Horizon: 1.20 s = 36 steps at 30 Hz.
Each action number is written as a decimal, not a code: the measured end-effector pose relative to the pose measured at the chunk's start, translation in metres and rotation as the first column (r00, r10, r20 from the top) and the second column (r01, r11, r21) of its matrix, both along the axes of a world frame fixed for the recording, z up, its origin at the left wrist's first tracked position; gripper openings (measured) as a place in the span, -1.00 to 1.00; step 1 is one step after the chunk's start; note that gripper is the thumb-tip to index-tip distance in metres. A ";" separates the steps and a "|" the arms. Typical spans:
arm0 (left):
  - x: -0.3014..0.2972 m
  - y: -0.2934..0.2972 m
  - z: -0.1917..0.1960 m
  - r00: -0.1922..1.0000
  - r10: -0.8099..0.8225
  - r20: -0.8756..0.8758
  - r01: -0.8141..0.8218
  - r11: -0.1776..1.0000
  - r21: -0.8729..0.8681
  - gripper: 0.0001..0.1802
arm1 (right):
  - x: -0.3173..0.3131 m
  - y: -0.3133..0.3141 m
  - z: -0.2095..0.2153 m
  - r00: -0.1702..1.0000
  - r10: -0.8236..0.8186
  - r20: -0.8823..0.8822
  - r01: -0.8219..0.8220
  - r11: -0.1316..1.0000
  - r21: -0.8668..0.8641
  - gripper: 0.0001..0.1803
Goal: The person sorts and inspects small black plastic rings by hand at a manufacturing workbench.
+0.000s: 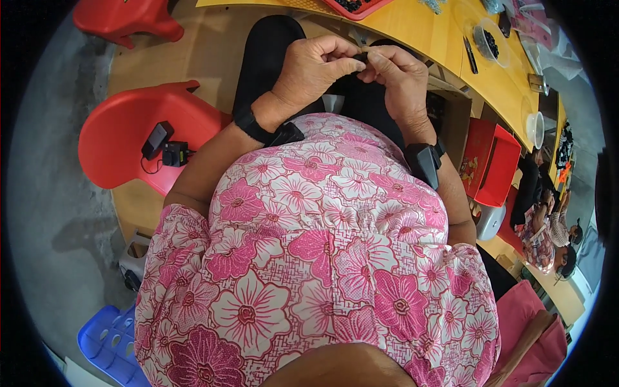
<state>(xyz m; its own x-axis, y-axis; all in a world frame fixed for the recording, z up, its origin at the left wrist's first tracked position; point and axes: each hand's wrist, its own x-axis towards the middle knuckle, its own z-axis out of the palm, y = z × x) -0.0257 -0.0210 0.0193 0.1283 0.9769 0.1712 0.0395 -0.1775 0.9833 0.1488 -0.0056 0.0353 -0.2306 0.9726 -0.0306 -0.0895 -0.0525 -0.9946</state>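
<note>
My left hand (311, 69) and my right hand (401, 76) meet above my lap, just short of the yellow table's near edge. Between the thumbs and fingertips of both is a small black piece (362, 57). Its kind is too small to make out, and the fingers cover most of it. Both hands are pinched closed on it. A black strap with a dark box sits on each wrist.
The yellow table (445, 39) holds a red tray (356, 9) of black bits, a clear bowl (488, 44) of black pieces and a black pen-like tool (470, 55). Red chairs (106, 138) stand left; a red box (493, 164) is at right. Other people sit far right.
</note>
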 end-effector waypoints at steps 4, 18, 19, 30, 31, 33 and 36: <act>0.000 0.000 -0.001 0.996 0.037 -0.081 -0.034 0.999 0.039 -0.84 | 0.002 0.002 -0.001 0.979 0.046 -0.201 -0.100 0.957 -0.271 -0.88; -0.002 0.004 -0.005 0.992 0.088 -0.094 -0.065 0.971 0.232 -0.85 | 0.007 0.008 0.003 0.914 0.274 -0.300 -0.380 0.837 -0.395 -0.70; -0.002 0.004 -0.005 0.992 0.097 -0.085 -0.074 0.968 0.241 -0.85 | 0.007 0.007 0.003 0.909 0.276 -0.312 -0.387 0.837 -0.386 -0.70; -0.002 0.006 -0.011 0.981 0.120 -0.151 -0.076 0.959 0.273 -0.85 | 0.003 0.006 0.006 0.929 0.287 -0.235 -0.361 0.843 -0.398 -0.72; -0.002 0.006 -0.011 0.979 0.126 -0.160 -0.079 0.959 0.273 -0.85 | 0.003 0.006 0.007 0.930 0.299 -0.212 -0.362 0.847 -0.391 -0.73; -0.001 0.006 -0.011 0.976 0.136 -0.171 -0.086 0.959 0.270 -0.85 | 0.001 0.005 0.008 0.936 0.301 -0.185 -0.350 0.857 -0.379 -0.73; -0.002 0.007 -0.014 0.971 0.129 -0.202 -0.081 0.969 0.233 -0.83 | -0.001 0.004 0.008 0.946 0.295 -0.136 -0.324 0.873 -0.364 -0.73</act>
<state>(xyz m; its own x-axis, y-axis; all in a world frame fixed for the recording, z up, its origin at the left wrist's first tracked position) -0.0277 -0.0142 0.0056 0.0844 0.9274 0.3645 0.2749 -0.3733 0.8860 0.1477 -0.0014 0.0430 -0.5340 0.7694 -0.3507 -0.0793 -0.4585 -0.8852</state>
